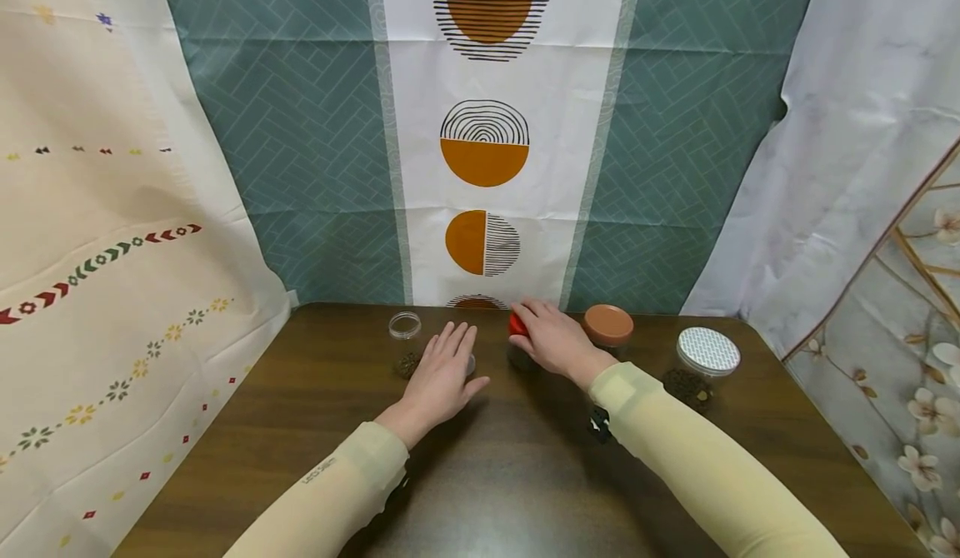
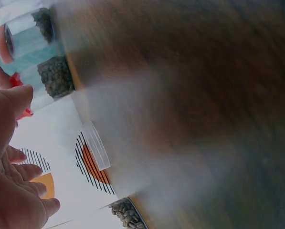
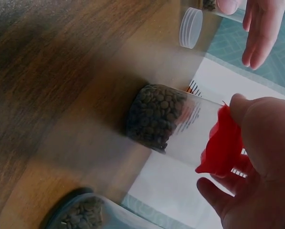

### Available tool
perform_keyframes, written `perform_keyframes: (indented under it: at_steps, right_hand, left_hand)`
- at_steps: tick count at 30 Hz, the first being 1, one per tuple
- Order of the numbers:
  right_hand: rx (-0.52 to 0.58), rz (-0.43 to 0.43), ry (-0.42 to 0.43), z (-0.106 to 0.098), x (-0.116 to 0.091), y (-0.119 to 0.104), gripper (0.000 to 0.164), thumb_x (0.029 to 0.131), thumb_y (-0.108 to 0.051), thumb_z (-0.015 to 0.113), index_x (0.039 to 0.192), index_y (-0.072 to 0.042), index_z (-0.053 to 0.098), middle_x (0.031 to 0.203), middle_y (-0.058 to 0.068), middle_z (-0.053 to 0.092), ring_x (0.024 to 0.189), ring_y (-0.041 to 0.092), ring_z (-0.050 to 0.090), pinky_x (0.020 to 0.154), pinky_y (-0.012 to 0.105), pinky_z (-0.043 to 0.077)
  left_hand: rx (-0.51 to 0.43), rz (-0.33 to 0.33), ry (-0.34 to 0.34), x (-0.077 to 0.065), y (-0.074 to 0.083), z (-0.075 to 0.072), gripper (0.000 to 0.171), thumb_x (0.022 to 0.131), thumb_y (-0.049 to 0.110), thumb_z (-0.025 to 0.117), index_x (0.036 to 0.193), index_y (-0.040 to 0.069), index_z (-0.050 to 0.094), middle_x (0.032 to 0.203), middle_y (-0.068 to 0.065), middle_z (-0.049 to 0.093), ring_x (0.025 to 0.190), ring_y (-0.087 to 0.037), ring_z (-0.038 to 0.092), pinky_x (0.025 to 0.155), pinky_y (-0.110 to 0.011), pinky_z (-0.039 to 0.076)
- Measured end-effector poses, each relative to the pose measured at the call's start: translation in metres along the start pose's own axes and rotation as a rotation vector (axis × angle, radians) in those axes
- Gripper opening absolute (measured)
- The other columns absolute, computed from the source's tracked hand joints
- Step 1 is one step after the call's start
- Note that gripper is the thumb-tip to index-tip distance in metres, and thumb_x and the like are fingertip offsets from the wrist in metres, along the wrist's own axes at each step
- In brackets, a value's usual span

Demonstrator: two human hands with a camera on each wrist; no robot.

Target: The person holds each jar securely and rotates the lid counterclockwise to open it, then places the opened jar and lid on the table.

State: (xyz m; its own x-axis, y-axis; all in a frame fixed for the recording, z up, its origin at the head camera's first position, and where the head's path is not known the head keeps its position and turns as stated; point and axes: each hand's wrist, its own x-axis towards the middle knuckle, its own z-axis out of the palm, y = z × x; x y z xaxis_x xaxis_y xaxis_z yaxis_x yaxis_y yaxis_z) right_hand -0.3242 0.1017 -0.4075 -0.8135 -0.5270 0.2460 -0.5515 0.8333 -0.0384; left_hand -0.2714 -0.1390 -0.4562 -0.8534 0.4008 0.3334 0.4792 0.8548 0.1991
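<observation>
My right hand (image 1: 555,337) grips the red lid (image 3: 222,143) of a clear jar (image 3: 173,119), thumb on one side and fingers on the other. Dark pellets or beans fill roughly the jar's lower half, and it stands on the table. My left hand (image 1: 442,379) is held over the table with its fingers straight and nothing in it. Close by that hand, partly hidden by it in the head view, is a round clear lid (image 2: 97,145). Beyond its fingers stands a lidless clear jar (image 1: 405,343) with dark contents low inside.
Right of the right hand stands a jar with an orange-brown lid (image 1: 608,325). Farther right is a wider jar with a patterned white lid (image 1: 708,351) and dark contents. The brown wooden table (image 1: 480,491) ends at a hanging patterned cloth (image 1: 322,166) behind.
</observation>
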Motion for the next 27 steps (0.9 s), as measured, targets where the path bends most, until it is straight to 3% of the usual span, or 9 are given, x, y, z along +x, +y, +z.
perform_keyframes:
  at_steps: [9,16,27]
  right_hand:
    - [-0.030,0.002,0.020,-0.001,-0.004,-0.002,0.062,0.109,-0.039,0.073,0.156,-0.002,0.058,0.139,0.020,0.063,0.125,0.038,0.061,0.108,0.052,0.054]
    - [0.060,0.043,0.007,0.000,-0.011,0.000,0.066,0.108,-0.041,0.074,0.157,-0.002,0.057,0.137,0.020,0.061,0.122,0.036,0.058,0.106,0.052,0.055]
    - [0.158,0.031,0.030,-0.007,-0.038,-0.005,0.066,0.106,-0.038,0.077,0.158,-0.003,0.056,0.135,0.019,0.061,0.117,0.035,0.061,0.102,0.051,0.057]
  left_hand:
    - [-0.033,-0.012,-0.025,-0.001,0.001,-0.002,0.088,0.104,0.043,0.079,0.168,-0.002,0.038,0.171,-0.024,0.040,0.163,-0.044,0.028,0.129,-0.061,0.025]
    - [-0.082,-0.019,-0.053,-0.001,0.001,-0.001,0.092,0.103,0.044,0.080,0.169,-0.002,0.035,0.171,-0.024,0.040,0.163,-0.044,0.029,0.129,-0.058,0.026]
    - [-0.321,-0.108,-0.131,0.000,0.011,-0.003,0.100,0.099,0.043,0.086,0.171,0.001,0.032,0.175,-0.022,0.036,0.164,-0.041,0.029,0.126,-0.061,0.032]
